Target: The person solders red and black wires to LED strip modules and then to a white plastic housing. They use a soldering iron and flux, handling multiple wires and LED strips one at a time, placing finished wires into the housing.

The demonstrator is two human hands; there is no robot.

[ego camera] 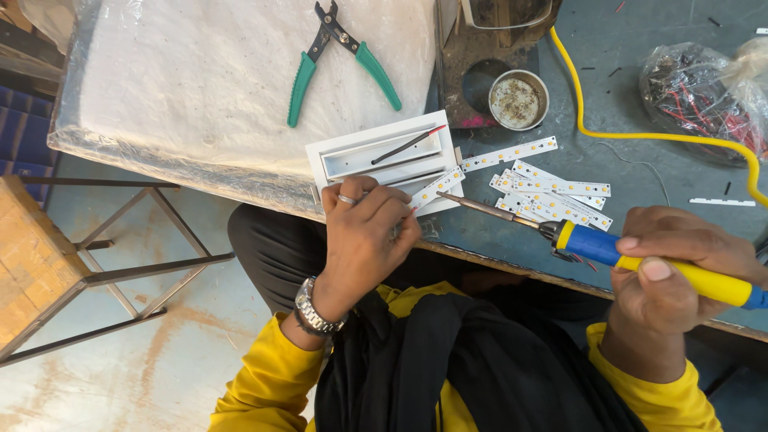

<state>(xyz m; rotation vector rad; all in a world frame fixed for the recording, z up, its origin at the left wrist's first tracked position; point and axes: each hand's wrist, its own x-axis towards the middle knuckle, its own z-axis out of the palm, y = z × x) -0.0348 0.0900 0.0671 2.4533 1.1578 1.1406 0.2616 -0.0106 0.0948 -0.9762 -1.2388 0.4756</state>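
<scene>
My left hand (pixel 364 236) pinches one end of a narrow white LED strip (pixel 438 187) that lies across the near edge of a white rectangular housing (pixel 382 157). A thin dark wire with a red tip (pixel 410 144) rests in the housing's channel. My right hand (pixel 672 268) grips the blue and yellow handle of a soldering iron (pixel 640 258). Its metal tip (pixel 448 197) points left and sits just beside the strip's end.
Several loose LED strips (pixel 552 192) lie right of the housing. Green-handled pliers (pixel 340 56) rest on a plastic-covered white pad (pixel 200 88). A round metal tin (pixel 518 99), a yellow cable (pixel 640 134) and a bag of wires (pixel 700 92) sit farther back. A metal stool frame (pixel 120 264) stands left.
</scene>
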